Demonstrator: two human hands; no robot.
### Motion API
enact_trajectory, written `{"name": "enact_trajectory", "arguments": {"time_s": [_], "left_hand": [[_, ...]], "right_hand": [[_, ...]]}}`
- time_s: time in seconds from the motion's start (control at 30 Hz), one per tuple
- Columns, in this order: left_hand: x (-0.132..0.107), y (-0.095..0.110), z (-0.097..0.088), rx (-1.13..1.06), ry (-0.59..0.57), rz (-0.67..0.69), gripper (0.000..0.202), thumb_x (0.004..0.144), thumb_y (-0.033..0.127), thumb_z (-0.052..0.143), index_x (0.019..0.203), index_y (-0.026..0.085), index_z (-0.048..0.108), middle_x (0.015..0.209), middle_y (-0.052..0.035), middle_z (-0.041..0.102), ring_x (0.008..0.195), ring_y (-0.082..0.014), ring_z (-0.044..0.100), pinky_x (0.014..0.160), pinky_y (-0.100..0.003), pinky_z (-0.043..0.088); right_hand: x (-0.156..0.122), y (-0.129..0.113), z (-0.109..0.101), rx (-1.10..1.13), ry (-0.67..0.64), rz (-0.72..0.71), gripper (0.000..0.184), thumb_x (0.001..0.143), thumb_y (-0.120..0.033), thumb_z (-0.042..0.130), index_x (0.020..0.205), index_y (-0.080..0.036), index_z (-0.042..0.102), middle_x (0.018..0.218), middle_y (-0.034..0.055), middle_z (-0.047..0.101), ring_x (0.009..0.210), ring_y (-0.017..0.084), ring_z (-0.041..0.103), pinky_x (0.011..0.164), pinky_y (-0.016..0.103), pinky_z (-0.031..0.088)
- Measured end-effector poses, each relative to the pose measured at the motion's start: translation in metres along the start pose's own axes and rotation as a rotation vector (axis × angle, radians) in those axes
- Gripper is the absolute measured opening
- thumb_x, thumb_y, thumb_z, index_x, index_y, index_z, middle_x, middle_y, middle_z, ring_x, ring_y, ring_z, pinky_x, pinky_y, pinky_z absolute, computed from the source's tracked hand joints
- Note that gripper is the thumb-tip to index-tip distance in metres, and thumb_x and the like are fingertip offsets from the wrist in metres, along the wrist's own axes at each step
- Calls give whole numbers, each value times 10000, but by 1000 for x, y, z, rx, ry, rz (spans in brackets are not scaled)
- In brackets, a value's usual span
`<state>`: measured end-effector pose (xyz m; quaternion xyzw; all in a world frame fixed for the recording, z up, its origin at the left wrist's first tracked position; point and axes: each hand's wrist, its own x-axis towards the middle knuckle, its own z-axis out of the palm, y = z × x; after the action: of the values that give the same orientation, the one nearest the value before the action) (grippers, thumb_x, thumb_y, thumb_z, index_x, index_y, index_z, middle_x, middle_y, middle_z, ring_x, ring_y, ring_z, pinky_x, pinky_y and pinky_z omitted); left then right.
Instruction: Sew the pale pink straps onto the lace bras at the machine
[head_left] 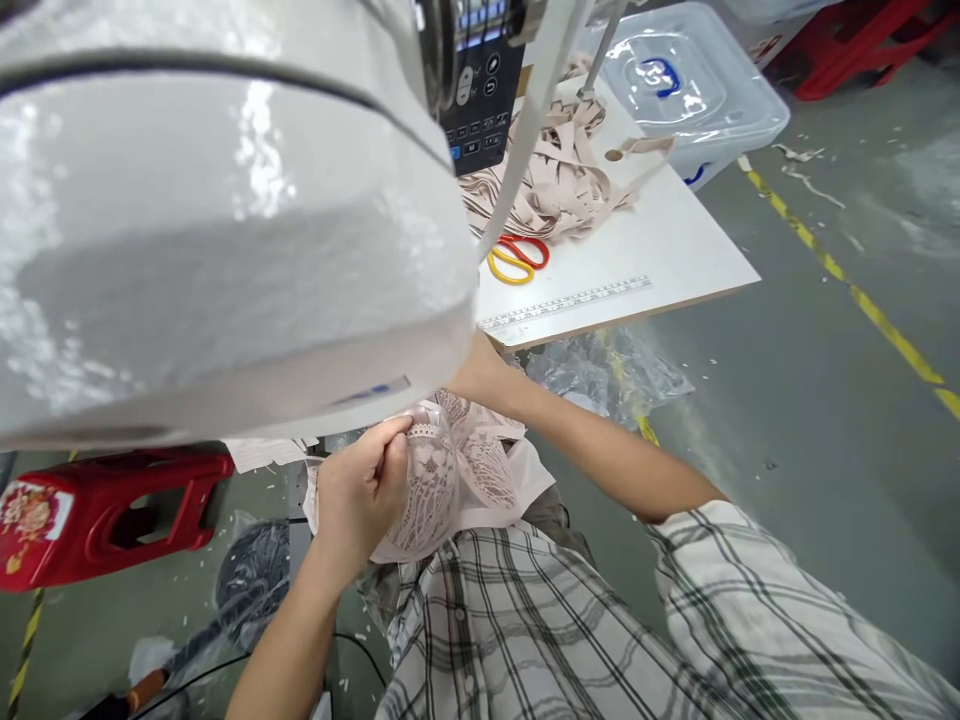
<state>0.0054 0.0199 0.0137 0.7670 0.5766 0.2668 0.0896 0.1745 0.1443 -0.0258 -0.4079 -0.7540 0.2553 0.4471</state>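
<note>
A pale pink lace bra (431, 490) hangs at the near edge of the machine, its cups resting against my lap. My left hand (364, 490) is closed on the bra's edge beside the left cup, thumb and fingers pinched together. My right hand (480, 375) reaches in beneath the white sewing machine (247, 260), on the far side of the bra. The machine's head covers its fingers, so I cannot see what they touch. Needle and sewing area are also hidden under that head.
Right of the machine, a white tabletop (697, 260) bears scissors (521, 258), a clear ruler (570, 303) and a heap of pink fabric strips (555, 180). Beyond stands a lidded plastic box (690, 80). A red stool (97, 520) is at left; plastic bags (611, 370) lie below the table.
</note>
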Motion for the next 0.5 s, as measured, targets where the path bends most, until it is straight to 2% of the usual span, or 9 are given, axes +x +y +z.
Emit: {"name": "enact_trajectory", "arguments": {"time_s": [0.17, 0.37, 0.5], "left_hand": [[3, 2, 2, -16, -8, 17, 259, 943, 231, 520, 1063, 198, 747, 965, -34, 788, 808, -166, 746, 752, -227, 570], [2, 4, 3, -2, -6, 26, 258, 944, 235, 517, 1058, 208, 746, 940, -28, 788, 778, -158, 738, 730, -217, 553], [-5, -5, 2, 34, 5, -5, 262, 946, 238, 529, 1139, 222, 705, 989, -28, 773, 775, -145, 713, 700, -214, 516]], "right_hand": [[-1, 9, 2, -17, 21, -47, 129, 801, -208, 567, 926, -193, 597, 1134, 97, 643, 1043, 248, 631, 826, 350, 542], [-1, 10, 2, -1, 30, -75, 101, 797, -192, 524, 892, -205, 559, 1102, 83, 641, 1035, 226, 619, 834, 329, 524], [0, 8, 0, 12, 37, -63, 56, 774, -185, 508, 824, -207, 522, 1049, 83, 635, 972, 217, 616, 783, 326, 517]]}}
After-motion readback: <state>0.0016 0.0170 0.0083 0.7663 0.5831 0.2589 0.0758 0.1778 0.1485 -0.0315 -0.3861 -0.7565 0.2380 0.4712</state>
